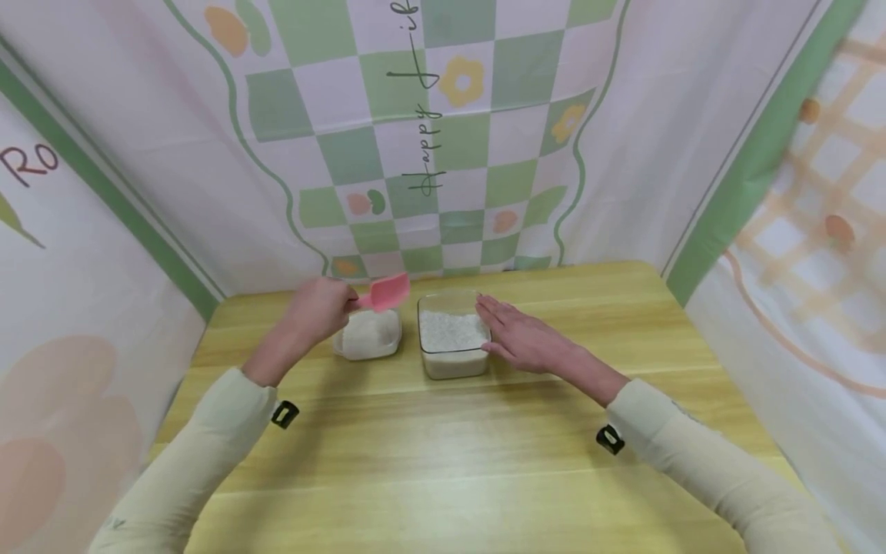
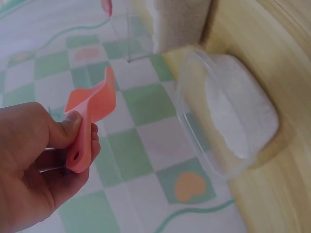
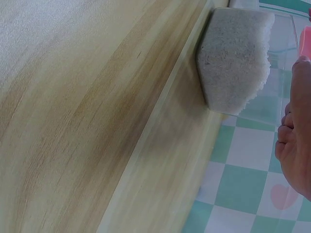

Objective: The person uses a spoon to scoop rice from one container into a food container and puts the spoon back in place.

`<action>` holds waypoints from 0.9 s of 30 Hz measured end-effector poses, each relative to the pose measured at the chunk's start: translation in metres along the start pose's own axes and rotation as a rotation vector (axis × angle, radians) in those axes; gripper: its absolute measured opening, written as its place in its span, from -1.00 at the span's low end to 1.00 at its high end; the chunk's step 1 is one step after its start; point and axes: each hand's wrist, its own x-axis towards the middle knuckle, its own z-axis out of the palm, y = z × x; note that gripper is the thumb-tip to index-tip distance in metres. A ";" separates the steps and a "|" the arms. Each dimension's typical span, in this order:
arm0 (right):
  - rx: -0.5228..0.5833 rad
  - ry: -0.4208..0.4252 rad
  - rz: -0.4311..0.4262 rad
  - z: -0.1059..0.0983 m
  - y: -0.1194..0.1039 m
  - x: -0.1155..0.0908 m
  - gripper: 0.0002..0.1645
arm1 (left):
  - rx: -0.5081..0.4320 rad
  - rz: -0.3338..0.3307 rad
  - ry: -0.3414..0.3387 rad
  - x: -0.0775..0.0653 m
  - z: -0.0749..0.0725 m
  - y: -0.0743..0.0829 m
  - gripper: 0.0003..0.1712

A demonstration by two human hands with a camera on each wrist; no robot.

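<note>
My left hand (image 1: 320,308) grips a pink scoop (image 1: 390,292) by its handle, thumb on top in the left wrist view. The scoop is held above a small clear tub (image 1: 369,355) with white contents (image 1: 370,329). To the right of that tub stands a larger clear square container (image 1: 455,365), partly filled with white grains (image 1: 453,331) that look like rice. Along its right side lies my right hand (image 1: 522,336), fingers straight and fingertips right at the rim. Only part of this hand shows in the right wrist view.
Both containers stand near the back of a light wooden table (image 1: 443,454). Behind it hangs a cloth with green checks (image 1: 460,142); white printed cloths flank both sides. A small black clip (image 1: 284,415) is by the left cuff, another (image 1: 610,439) by the right.
</note>
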 end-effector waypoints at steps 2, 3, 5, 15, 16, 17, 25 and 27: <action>-0.005 0.002 0.000 0.001 0.001 0.000 -0.15 | 0.002 -0.001 -0.013 0.003 -0.002 0.006 -0.83; -0.007 0.002 0.002 0.001 0.001 0.000 -0.15 | 0.002 -0.003 -0.021 0.005 -0.003 0.009 -0.83; -0.008 0.002 0.003 0.000 0.001 0.000 -0.15 | 0.005 -0.001 -0.026 0.007 -0.004 0.014 -0.85; 0.002 -0.002 0.013 0.000 -0.001 -0.001 -0.15 | 0.089 0.069 -0.057 0.021 -0.001 0.037 -0.71; 0.000 -0.002 0.013 0.000 -0.001 -0.001 -0.15 | 0.100 0.077 -0.059 0.022 0.000 0.040 -0.72; -0.002 -0.001 0.012 0.000 -0.001 0.000 -0.15 | 0.114 0.082 -0.060 0.024 0.001 0.042 -0.75; 0.001 0.000 0.013 0.001 -0.001 0.000 -0.15 | 0.332 0.216 0.051 0.033 0.011 0.059 -0.75; 0.001 -0.001 0.013 0.001 -0.001 0.000 -0.15 | 0.384 0.243 0.078 0.037 0.013 0.063 -0.76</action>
